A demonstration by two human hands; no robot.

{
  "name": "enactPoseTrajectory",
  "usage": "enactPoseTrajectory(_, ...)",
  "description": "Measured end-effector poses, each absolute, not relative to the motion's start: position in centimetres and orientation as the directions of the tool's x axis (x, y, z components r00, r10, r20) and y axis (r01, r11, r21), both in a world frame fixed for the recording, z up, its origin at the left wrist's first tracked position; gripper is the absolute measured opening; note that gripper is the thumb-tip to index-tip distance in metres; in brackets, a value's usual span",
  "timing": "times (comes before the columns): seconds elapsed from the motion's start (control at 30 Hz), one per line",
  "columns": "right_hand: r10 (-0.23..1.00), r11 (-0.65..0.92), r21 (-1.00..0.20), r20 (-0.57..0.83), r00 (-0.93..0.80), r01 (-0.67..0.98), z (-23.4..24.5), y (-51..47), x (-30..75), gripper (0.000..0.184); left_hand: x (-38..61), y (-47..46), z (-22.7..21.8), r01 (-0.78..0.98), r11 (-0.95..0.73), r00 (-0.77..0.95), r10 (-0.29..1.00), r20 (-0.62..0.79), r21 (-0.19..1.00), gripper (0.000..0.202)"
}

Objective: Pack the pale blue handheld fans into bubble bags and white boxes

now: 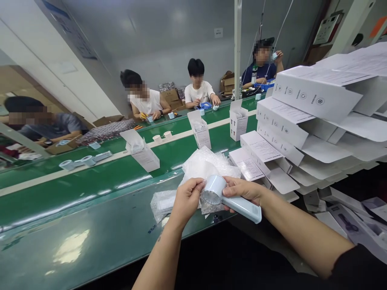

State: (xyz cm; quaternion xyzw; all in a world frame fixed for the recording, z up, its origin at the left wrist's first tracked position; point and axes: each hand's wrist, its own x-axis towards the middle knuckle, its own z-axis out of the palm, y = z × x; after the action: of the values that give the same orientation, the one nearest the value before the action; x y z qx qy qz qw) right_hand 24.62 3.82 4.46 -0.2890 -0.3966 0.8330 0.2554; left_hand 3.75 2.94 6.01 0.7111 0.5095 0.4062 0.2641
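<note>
While your right hand (242, 188) wraps its fingers around the blue device's (214, 186) neck above the worktop's (115, 227) near edge, your left hand (186, 197) pinches its fingers at the rim.

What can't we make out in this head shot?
All in the head view:
- Light-blue handheld device: far side hidden by its own round head and the right hand.
- Left hand: curled fingers hide whether it pinches anything besides the device's edge.
- Bubble wrap: the hands and device cover part of it.
- White box stack: fine print too small; right edge crops the stack.
- Wall notice: print too small.
</note>
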Motion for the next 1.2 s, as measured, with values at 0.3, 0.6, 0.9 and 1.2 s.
enactPoseTrajectory(0.3, 0.848, -0.439, -0.866, -0.312, -0.429, -0.238, 5.8, 3.8, 25.0, 0.049, 4.4, 2.1, 5.7, 0.713, -0.699, 0.397, 0.461, 0.794, 0.050, 0.024)
enactPoseTrajectory(0.6, 0.935, -0.282, -0.931, -0.211, -0.286, -0.233, 6.3, 4.6, 24.3, 0.051, 6.7, 1.6, 5.4, 0.640, -0.768, 0.450, 0.342, 0.825, -0.030, 0.036)
enactPoseTrajectory(0.9, 0.924, -0.363, -0.905, -0.320, -0.209, -0.223, 6.2, 5.3, 22.4, 0.020, 7.1, 2.1, 3.3, 0.784, -0.595, 0.174, 0.483, 0.858, 0.176, 0.015)
enactPoseTrajectory(1.2, 0.830, -0.076, -0.730, -0.423, -0.362, 0.679, 14.7, 13.0, 19.8, 0.016, 4.9, 8.7, 11.8, 0.081, -0.064, -0.188, 0.979, 0.079, 0.995, 0.012)
